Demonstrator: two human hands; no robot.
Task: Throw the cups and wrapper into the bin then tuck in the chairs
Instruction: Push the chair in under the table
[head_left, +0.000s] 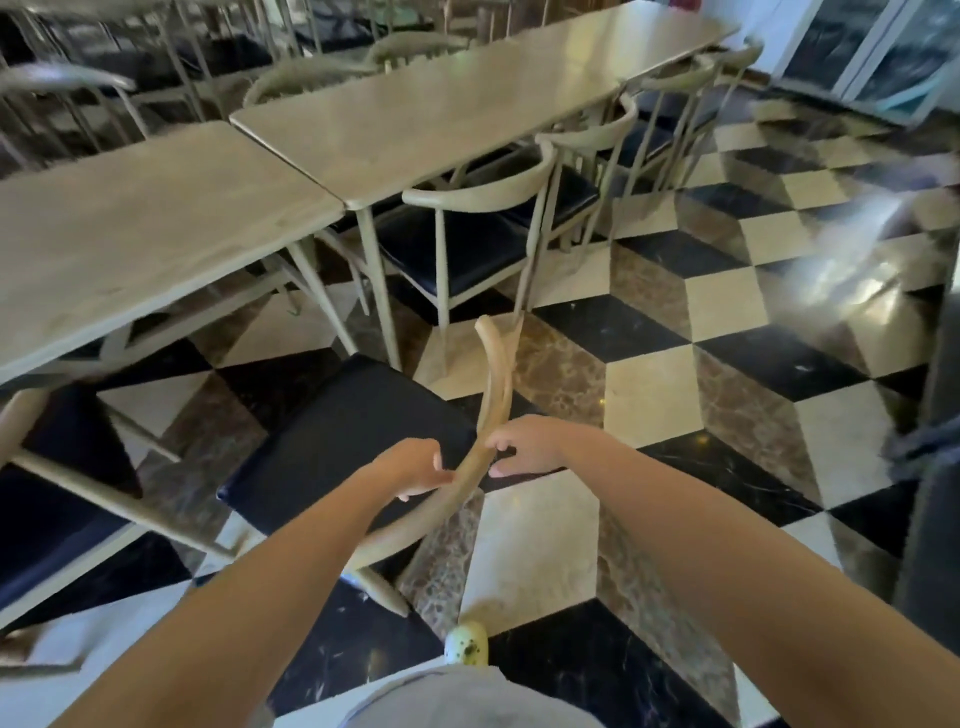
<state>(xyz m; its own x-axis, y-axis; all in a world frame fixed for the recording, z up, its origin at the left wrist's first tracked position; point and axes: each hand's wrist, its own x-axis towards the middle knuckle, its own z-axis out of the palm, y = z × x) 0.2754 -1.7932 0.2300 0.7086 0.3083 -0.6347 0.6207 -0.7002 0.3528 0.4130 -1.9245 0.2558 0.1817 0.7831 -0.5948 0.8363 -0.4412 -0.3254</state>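
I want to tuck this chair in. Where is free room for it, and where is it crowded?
Free: under the near table, between its legs. Crowded: the next table already has chairs. Both hands hold the chair back.

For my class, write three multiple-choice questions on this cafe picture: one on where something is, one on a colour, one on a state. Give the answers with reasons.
1. Where does the chair being handled stand?
A. Pushed fully under the table
B. Out on the floor, clear of the near table
C. Stacked on another chair

2. What colour is its seat cushion?
A. Red
B. White
C. Dark, near black

3. What are the hands doing?
A. Both grip the chair's curved backrest
B. Both hang free
C. One holds a cup

Answers:
1 B: the whole seat shows over the checked floor, beside the table.
2 C: the cushion looks dark against the pale wooden frame.
3 A: the left hand and right hand close on the backrest from either side.
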